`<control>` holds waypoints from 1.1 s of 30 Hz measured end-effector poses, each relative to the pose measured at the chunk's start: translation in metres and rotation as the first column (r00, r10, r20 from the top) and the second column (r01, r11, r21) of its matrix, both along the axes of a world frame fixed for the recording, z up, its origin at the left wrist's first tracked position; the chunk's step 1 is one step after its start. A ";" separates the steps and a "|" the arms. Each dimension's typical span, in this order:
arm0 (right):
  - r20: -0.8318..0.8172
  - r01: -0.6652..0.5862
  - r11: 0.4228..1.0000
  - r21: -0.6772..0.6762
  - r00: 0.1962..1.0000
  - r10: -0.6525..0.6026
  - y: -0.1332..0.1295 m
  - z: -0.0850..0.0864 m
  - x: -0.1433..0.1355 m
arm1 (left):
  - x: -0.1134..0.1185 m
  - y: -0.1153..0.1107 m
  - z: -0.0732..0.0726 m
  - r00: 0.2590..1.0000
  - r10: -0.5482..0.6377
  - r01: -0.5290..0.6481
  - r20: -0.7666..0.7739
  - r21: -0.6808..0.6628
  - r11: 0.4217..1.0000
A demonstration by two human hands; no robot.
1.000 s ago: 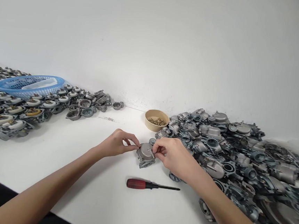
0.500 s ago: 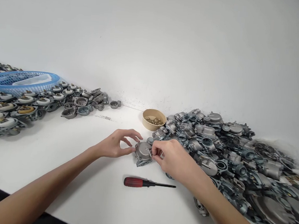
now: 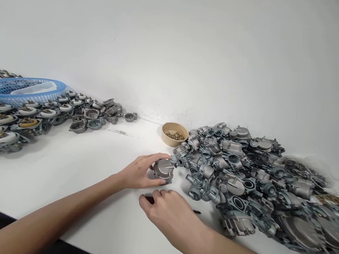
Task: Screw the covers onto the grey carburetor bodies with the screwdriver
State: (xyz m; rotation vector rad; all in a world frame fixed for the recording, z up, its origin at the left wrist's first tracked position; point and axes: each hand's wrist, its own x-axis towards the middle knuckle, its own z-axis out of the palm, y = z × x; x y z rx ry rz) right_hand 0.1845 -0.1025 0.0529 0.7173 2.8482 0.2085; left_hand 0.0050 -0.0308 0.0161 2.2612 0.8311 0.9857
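A round-topped grey metal carburetor part [image 3: 164, 169] rests on the white table. My left hand [image 3: 143, 171] grips it from the left, thumb at its near edge and fingers at its far edge. Just in front of it, my right hand [image 3: 169, 212] is closed over the handle of the screwdriver [image 3: 197, 212]. Only a dark bit of the handle and the black tip show; the rest lies hidden beneath the hand.
Behind the part stands a tan bowl [image 3: 170, 141] of small brass-coloured screws. Carburetor bodies [image 3: 232, 184] are piled on the right. At the left, parts with white rings [image 3: 27, 111] surround a blue basket [image 3: 60, 90], with loose metal cups [image 3: 78, 126] beside them.
My right hand has left the part and come down onto the screwdriver. My left hand has closed round the part. The view has shifted slightly.
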 end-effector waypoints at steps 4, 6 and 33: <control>-0.058 -0.098 0.995 -0.019 0.994 0.097 0.000 0.030 0.009 | -0.001 0.000 0.004 0.999 -0.027 0.028 -0.046 0.040 0.999; -0.165 -0.100 0.995 -0.024 0.982 0.095 -0.001 0.057 0.023 | 0.000 -0.002 0.004 0.998 -0.041 0.044 -0.053 0.068 0.997; -0.799 -0.090 0.990 -0.110 0.601 -0.034 0.032 0.124 0.123 | 0.039 -0.017 0.008 0.919 -0.139 0.247 -0.369 0.262 0.933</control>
